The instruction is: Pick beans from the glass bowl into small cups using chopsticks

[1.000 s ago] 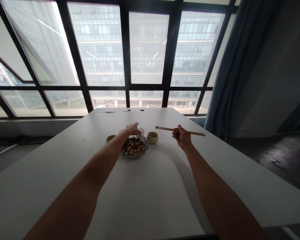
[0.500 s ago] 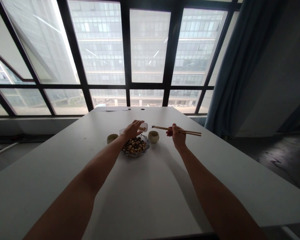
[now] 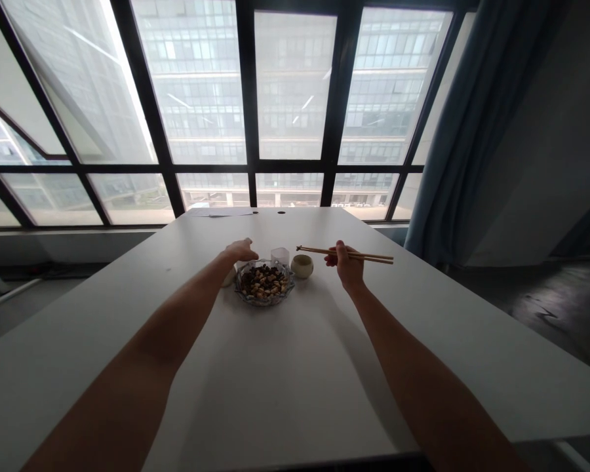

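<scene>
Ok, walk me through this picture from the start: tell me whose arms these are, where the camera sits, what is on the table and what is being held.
There is no machine here. The camera sits on a person's head and looks forward and down, so the two bare arms coming in from the bottom edge are that person's own.

They reach over a white table that stands against a large window. On it lies a glass dish filled with mixed dark and pale bits, perhaps nuts or beans. Beyond the dish stands a small clear cup, and to its right a small round pale cup.

The right hand holds a pair of chopsticks, tips pointing left, above the table. The left hand hovers at the dish's far left rim; whether it holds anything cannot be seen.
</scene>
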`<state>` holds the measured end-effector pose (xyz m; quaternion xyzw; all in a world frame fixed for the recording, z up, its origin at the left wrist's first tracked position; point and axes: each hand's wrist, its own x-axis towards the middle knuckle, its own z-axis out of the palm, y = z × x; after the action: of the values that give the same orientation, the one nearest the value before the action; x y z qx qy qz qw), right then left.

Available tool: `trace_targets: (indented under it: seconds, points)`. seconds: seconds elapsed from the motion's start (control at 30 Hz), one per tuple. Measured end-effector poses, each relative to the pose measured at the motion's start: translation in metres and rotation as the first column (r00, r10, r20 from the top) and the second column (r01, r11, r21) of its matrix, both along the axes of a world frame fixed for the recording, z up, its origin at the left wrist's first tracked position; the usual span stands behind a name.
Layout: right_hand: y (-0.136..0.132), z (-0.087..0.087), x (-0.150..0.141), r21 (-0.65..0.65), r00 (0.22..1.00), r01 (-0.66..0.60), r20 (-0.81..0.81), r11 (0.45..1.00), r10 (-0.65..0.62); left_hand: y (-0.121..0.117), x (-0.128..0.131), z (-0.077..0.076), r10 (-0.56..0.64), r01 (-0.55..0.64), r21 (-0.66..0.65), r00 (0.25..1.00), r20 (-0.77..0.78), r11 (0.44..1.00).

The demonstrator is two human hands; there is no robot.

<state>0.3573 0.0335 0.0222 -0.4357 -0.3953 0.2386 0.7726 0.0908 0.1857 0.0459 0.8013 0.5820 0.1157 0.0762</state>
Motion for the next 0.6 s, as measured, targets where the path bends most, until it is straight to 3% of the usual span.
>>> trace_targets:
  seconds: [0.1,0.2,0.27,0.37,0.43,0.6]
  points:
    - [0.000,0.000,-0.002,0.000,1.000,-0.010,0.003,1.000,0.010,0.004,-0.020,0.002,0.056,-0.057,-0.051,0.998,-0.016,0.997]
    - [-0.001,0.001,-0.003,-0.001,1.000,-0.015,0.015,1.000,0.015,-0.002,-0.030,0.000,0.043,-0.043,0.015,0.999,0.028,0.999]
    - [-0.002,0.001,-0.004,0.002,1.000,-0.008,0.023,1.000,0.008,-0.009,-0.031,-0.004,-0.050,0.037,0.175,0.996,0.070,0.984]
    - [-0.003,0.002,-0.009,0.012,1.000,0.003,0.030,1.000,-0.003,-0.020,-0.029,-0.009,-0.273,0.218,0.412,0.959,0.078,0.885]
    - [-0.004,0.003,-0.016,0.030,0.999,0.000,0.048,1.000,-0.002,-0.024,-0.027,-0.013,-0.358,0.285,0.460,0.931,0.078,0.841]
    - [-0.010,0.006,-0.050,0.091,0.990,-0.032,0.139,0.995,0.019,-0.031,-0.022,-0.021,-0.409,0.324,0.464,0.907,0.094,0.824]
